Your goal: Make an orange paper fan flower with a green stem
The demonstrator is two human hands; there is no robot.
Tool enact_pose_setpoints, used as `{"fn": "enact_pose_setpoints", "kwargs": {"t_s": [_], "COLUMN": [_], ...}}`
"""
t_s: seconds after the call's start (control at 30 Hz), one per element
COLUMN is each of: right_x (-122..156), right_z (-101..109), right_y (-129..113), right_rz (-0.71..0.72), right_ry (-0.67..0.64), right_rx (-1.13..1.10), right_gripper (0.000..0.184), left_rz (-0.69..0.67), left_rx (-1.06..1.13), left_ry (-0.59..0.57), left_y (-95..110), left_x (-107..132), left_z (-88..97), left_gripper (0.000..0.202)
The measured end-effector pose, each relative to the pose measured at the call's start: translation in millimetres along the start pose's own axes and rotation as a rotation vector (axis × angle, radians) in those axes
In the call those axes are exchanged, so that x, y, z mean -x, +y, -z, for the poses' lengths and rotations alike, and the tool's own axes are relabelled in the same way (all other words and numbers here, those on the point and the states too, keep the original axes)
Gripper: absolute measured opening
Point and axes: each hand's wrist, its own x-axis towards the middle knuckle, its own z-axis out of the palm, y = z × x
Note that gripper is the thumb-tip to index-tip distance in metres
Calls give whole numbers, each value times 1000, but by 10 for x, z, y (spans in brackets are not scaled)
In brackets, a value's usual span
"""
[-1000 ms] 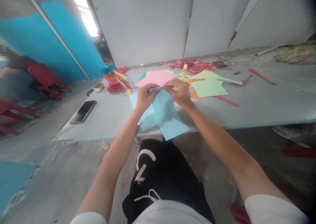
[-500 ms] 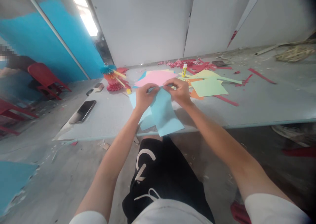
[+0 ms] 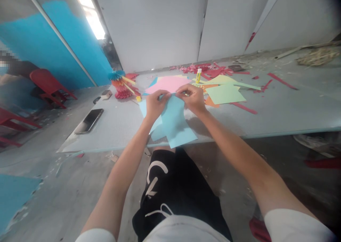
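The fingertips of both hands are curled in and pinched against their thumbs, close together at the top edge of the light blue paper (image 3: 173,123). The left fingers (image 3: 159,97) and right fingers (image 3: 184,91) hold that edge between them, though the exact grip is partly hidden. The left hand (image 3: 156,105) and right hand (image 3: 192,99) sit almost side by side, with only a small gap between them.

The light blue paper is several overlapping pieces, lying on the gray table (image 3: 106,135) and reaching just over its near edge. Its top edge lies against a sheet of pink paper (image 3: 167,84). Beyond the right hand are a sheet of green paper (image 3: 225,94), some orange paper (image 3: 210,102), and an upright glue stick (image 3: 198,75). Red paper scraps (image 3: 197,69) are scattered along the far side of the table. Left of the pink sheet stands a red and orange paper decoration (image 3: 122,88) with a blue fan on top. A black phone (image 3: 88,121) lies nearer, on the left part of the table. Below the table, the person's black shorts (image 3: 170,185) fill the bottom of the view, and a red plastic chair (image 3: 48,82) stands off to the left.
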Motion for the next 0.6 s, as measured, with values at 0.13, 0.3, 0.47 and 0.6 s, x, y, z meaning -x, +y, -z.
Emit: {"fn": "enact_pose_setpoints", "kwargs": {"t_s": [0.13, 0.3, 0.47, 0.6], "right_x": [-7, -11, -11, -19], "right_z": [-14, 0, 3, -6], "right_y": [51, 37, 33, 73], "right_rz": [-28, -109, -108, -116], "right_ry": [5, 20, 25, 47], "right_rx": [-24, 11, 27, 4], "right_gripper": [17, 24, 24, 21], "left_rz": [2, 18, -14, -4], "left_rx": [-12, -16, 4, 2], "left_ry": [4, 20, 34, 21], "left_y": [21, 17, 8, 23], "left_x": [5, 2, -2, -7], "left_z": [0, 0, -2, 3], "left_gripper": [12, 11, 13, 13]}}
